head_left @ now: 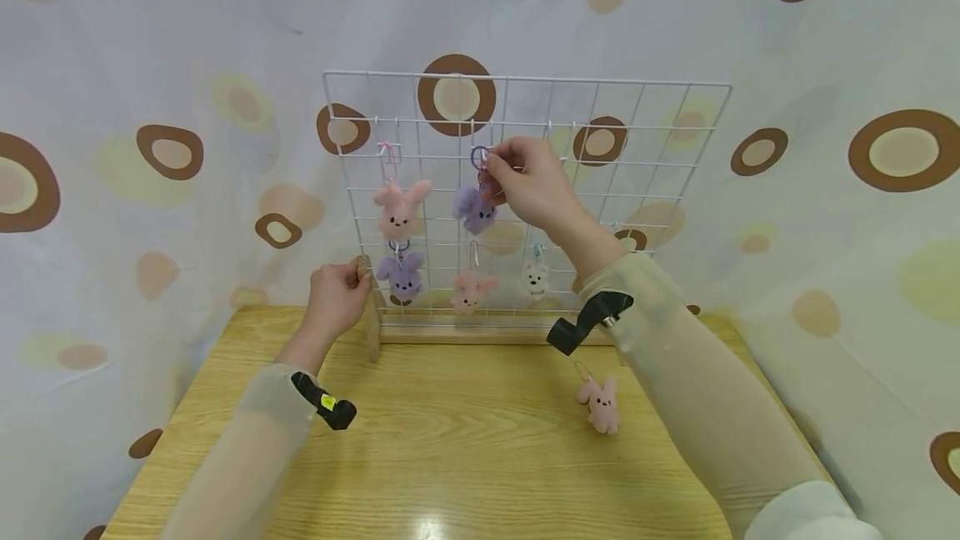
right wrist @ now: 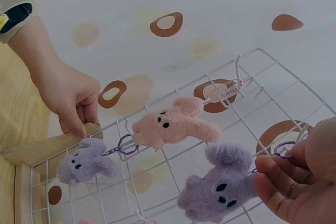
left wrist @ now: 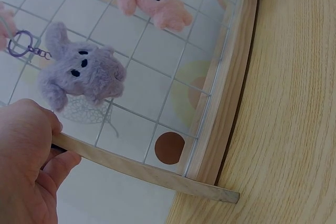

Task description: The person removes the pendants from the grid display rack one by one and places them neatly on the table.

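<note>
Where the upper purple plush (head_left: 472, 212) is: hanging in front of the white wire grid (head_left: 525, 78), below its top edge, a bit left of middle.
Right hand (head_left: 531, 186): thumb and fingers pinching around the purple ring (head_left: 473, 158) and the top of the plush; can't tell if the ring's resting on the grid or only in the fingers.
Left hand (head_left: 336, 298): pinching the wooden post (head_left: 372, 323) at the grid's left edge.
Feel: looks super light and squishy, prob nothing to break, but fluff like that could slide out of your fingers.
Best hold: imo the ring, since it's the stiff bit; grab the body and the ring end likely just flops.
Neighbours: upper pink plush (head_left: 399, 215) toward the grid's left edge, lower purple plush (head_left: 403, 277) under it; lower pink plush (head_left: 471, 293) and white plush (head_left: 536, 279) nearer the bottom edge.
Table (head_left: 450, 457): loose pink plush (head_left: 602, 408) lying in front of the wooden base (head_left: 480, 337), toward the right edge.
</note>
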The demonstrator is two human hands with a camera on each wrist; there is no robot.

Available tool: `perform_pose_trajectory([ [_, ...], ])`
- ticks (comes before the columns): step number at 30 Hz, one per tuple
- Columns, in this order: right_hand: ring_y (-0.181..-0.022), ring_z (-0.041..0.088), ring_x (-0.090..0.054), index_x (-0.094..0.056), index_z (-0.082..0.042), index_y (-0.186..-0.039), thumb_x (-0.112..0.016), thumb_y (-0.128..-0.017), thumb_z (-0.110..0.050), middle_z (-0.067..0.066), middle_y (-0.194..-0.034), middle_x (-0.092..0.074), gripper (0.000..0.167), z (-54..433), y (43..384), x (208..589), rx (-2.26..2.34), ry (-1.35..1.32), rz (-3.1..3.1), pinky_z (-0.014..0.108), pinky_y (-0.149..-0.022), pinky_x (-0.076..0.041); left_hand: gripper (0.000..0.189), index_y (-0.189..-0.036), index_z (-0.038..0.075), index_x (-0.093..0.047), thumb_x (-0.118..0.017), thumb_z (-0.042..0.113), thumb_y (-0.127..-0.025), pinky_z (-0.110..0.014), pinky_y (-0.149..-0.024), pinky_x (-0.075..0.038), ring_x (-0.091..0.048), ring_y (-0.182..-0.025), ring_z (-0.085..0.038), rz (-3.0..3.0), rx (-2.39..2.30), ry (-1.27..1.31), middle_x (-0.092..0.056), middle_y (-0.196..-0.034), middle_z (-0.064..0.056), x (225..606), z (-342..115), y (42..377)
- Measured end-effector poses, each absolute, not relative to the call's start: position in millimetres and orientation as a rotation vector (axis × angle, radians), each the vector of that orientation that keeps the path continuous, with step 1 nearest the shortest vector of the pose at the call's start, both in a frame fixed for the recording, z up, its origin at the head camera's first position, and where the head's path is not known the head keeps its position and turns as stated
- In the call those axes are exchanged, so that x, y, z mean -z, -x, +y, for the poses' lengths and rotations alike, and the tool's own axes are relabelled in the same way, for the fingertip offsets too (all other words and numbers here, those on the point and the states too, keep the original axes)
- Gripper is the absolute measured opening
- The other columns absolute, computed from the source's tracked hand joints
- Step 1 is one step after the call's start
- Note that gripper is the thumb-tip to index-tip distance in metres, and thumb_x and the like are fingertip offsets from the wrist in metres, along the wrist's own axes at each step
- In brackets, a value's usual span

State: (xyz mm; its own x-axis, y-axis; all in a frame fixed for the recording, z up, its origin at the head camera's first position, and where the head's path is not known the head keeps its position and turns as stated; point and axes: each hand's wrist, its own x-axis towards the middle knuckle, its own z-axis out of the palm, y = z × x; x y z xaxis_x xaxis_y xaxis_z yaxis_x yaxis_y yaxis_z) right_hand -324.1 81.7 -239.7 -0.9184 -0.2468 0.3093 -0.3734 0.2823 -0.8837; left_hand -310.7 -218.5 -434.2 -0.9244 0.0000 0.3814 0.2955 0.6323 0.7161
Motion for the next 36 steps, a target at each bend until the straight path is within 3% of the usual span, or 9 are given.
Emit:
perform_pose_trajectory([
  [12,-0.078,0.023,-0.069,-0.064,0.006,-0.113,-0.055,-0.111,-0.008,0.019,-0.098,-0.068,0.017,87,311,236,-1.711,-0.635,-2.423,0.031,-0.075,-0.061,0.020,-0.090,-0.007,-0.074,-0.062,0.003,-0.103,-0.026,-0.047,-0.037,-0.047,-0.050,-0.014,-2.512,1.189,0.241,-0.064,-0.062,-0.004,435,-216,309],
  [22,-0.081,0.028,-0.071,-0.064,0.007,-0.114,-0.057,-0.110,-0.010,0.019,-0.099,-0.069,0.019,96,295,232,-1.694,-0.701,-2.460,0.032,-0.077,-0.061,0.018,-0.093,-0.007,-0.074,-0.061,0.003,-0.103,-0.027,-0.047,-0.038,-0.048,-0.052,-0.015,-2.516,1.182,0.226,-0.064,-0.065,-0.006,435,-218,310],
  [36,-0.082,0.029,-0.070,-0.067,0.007,-0.113,-0.057,-0.110,-0.008,0.019,-0.096,-0.071,0.018,118,280,249,-1.576,-0.805,-2.526,0.035,-0.077,-0.061,0.018,-0.093,-0.008,-0.074,-0.062,0.003,-0.103,-0.027,-0.046,-0.037,-0.046,-0.050,-0.015,-2.524,1.162,0.234,-0.060,-0.060,-0.003,434,-218,310],
])
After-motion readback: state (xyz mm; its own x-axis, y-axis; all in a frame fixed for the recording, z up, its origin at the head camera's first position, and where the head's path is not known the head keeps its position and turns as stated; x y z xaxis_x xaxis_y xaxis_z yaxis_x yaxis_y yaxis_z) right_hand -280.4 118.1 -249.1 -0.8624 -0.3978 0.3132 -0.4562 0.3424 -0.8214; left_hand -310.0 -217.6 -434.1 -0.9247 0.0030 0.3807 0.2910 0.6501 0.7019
